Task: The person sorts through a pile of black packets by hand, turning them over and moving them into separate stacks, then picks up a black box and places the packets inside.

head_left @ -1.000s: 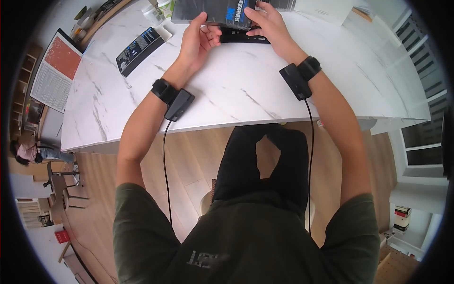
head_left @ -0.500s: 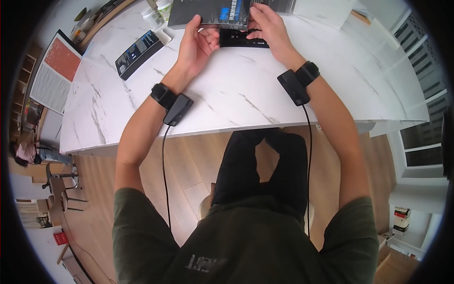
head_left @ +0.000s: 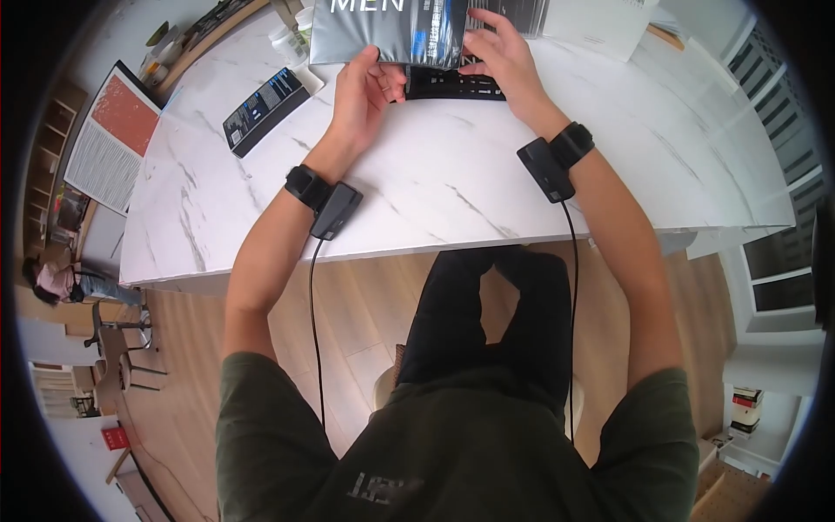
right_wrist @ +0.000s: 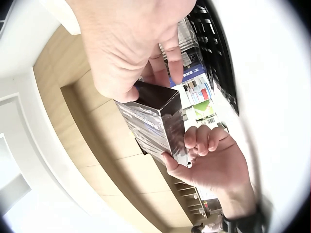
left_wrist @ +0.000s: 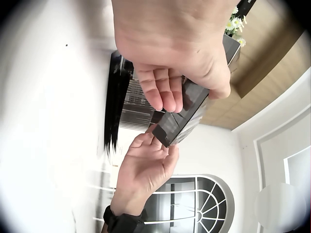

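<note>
Both hands hold a silver and black carton (head_left: 370, 35) marked "MEN" at its two ends, raised above the far part of the table. My left hand (head_left: 358, 100) grips its left end, thumb on the near edge and fingers curled beneath. At the other end, my right hand (head_left: 515, 74) pinches the carton between thumb and fingers, as the right wrist view also shows along the carton's narrow side (right_wrist: 172, 116). Behind and below the carton stands a black slotted basket (head_left: 457, 85), partly hidden by it. Several boxes (right_wrist: 187, 73) show at the basket in the right wrist view.
A dark box (head_left: 265, 109) with blue print lies on the marble-patterned table (head_left: 417, 174) to the left. White bottles (head_left: 285, 43) stand behind it. A white box (head_left: 600, 26) is at the back right. Cables hang from both wrist cameras. Another person (head_left: 65, 283) is far left.
The carton has tipped in both hands, so its silver face with "MEN" now shows where a dark face showed before. Both hands stay at its ends.
</note>
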{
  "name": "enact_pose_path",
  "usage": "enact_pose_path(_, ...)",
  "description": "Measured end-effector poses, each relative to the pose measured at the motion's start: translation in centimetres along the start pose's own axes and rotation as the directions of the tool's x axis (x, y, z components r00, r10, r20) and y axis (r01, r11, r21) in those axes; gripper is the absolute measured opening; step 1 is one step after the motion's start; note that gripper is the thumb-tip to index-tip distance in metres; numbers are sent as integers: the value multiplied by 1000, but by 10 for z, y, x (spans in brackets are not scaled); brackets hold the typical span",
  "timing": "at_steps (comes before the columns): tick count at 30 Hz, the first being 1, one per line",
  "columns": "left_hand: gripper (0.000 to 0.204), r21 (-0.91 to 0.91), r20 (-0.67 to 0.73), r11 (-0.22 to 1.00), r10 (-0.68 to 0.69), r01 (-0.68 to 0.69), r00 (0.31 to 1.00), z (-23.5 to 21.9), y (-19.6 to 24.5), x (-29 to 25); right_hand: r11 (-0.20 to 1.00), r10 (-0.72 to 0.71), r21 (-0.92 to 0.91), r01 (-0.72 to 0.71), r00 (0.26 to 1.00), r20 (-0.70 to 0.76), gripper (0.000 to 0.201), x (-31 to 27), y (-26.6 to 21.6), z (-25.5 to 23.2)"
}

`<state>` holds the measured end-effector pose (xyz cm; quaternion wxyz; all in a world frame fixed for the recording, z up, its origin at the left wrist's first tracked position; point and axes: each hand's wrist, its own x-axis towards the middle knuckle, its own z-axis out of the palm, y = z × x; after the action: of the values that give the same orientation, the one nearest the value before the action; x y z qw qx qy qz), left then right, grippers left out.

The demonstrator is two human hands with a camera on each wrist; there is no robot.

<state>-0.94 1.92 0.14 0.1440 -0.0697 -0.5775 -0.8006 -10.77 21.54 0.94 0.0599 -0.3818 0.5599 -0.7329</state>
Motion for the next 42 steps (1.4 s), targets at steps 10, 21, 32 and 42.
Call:
enact_pose_path(10, 42, 94, 4, 993, 65, -65, 998, 2, 1, -2, 993, -89, -79, 86, 996, -31, 49, -1, 0, 4)
enact_pose_path(21, 37, 194, -118, 964, 209, -184, 971, 17, 10, -6, 776, -439, -586, 235, 867, -234, 55, 1, 3, 5)
enact_pose_path(32, 42, 282, -132, 936, 254, -210, 958, 7, 8, -4, 999, -50, 19, 49, 999, 7, 64, -8, 2, 15)
enact_pose_path(42, 57, 525, -125, 792, 434, -312, 892, 11, 21, -10, 816, 239, 479, -322, 944, 228, 50, -2, -2, 10)
